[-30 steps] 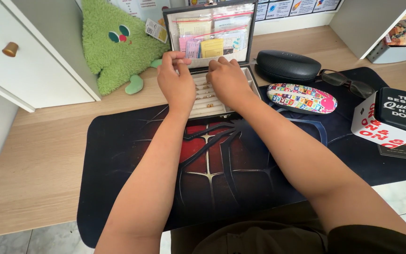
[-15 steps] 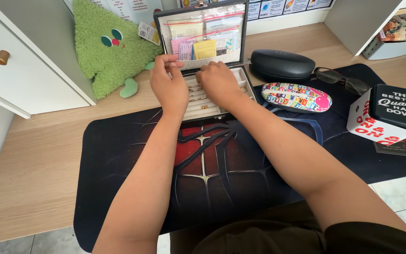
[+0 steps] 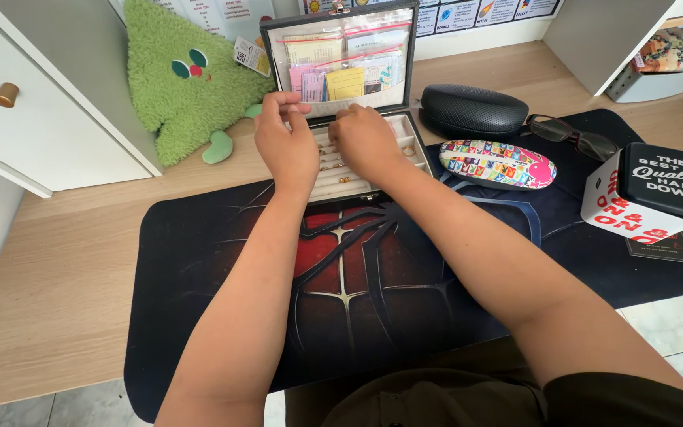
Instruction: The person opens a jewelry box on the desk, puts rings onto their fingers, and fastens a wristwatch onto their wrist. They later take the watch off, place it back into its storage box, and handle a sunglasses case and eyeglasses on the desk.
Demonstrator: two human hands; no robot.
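An open dark jewellery box [image 3: 419, 162] stands at the far edge of the desk mat. Its lid [image 3: 341, 55] is upright and stuffed with small plastic bags and cards. Rows of gold rings [image 3: 330, 164] sit in its pale padded tray. My left hand [image 3: 286, 146] hovers over the tray's left side, fingertips pinched near the lid's lower edge. My right hand [image 3: 365, 142] lies over the middle of the tray, fingers curled down among the rings. What either hand pinches is hidden by the fingers.
A green plush toy [image 3: 187, 79] leans left of the box by a white cabinet [image 3: 41, 119]. To the right lie a black glasses case [image 3: 472, 111], a colourful patterned case [image 3: 498, 164], dark glasses [image 3: 579, 136] and a white-and-black box [image 3: 654, 198]. A dark printed desk mat [image 3: 199, 261] covers the wooden desk.
Both hands stay over the tray. My right hand has edged a little closer to the left one, and the view has shifted slightly.
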